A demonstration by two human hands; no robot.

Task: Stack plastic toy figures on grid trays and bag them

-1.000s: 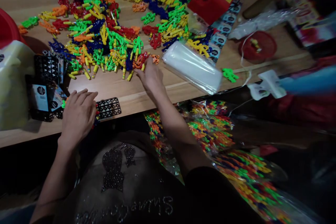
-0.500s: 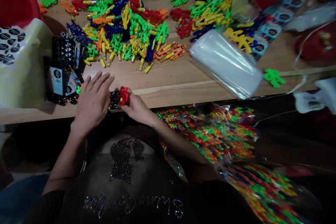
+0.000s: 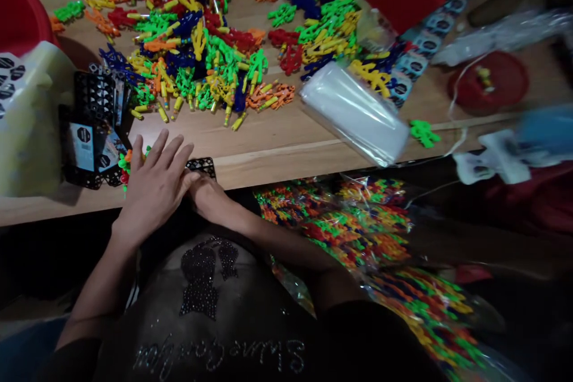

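My left hand (image 3: pixel 154 188) lies flat with its fingers spread, over the edge of a black lattice plastic frame (image 3: pixel 200 167). Small green, red and orange plastic pieces (image 3: pixel 126 166) poke out just left of it. My right hand (image 3: pixel 208 200) sits curled against the left at the table's front edge, its fingers turned under and out of sight. No red piece shows in it, and I cannot tell whether it holds one. A large heap of multicoloured interlocking plastic toy pieces (image 3: pixel 201 65) lies beyond both hands on the wooden table (image 3: pixel 277 155).
A stack of black packaging cards (image 3: pixel 85 131) stands left of my hands, beside a pale yellow bag (image 3: pixel 29 119) and a red basin (image 3: pixel 20 12). A transparent plastic bag roll (image 3: pixel 353 113) lies right of the heap. Below the table edge, a transparent bag (image 3: pixel 340 221) holds colourful pieces.
My right hand has come back from the heap to the table edge, holding a red piece half a second ago. That piece is now out of sight. The view has shifted slightly.
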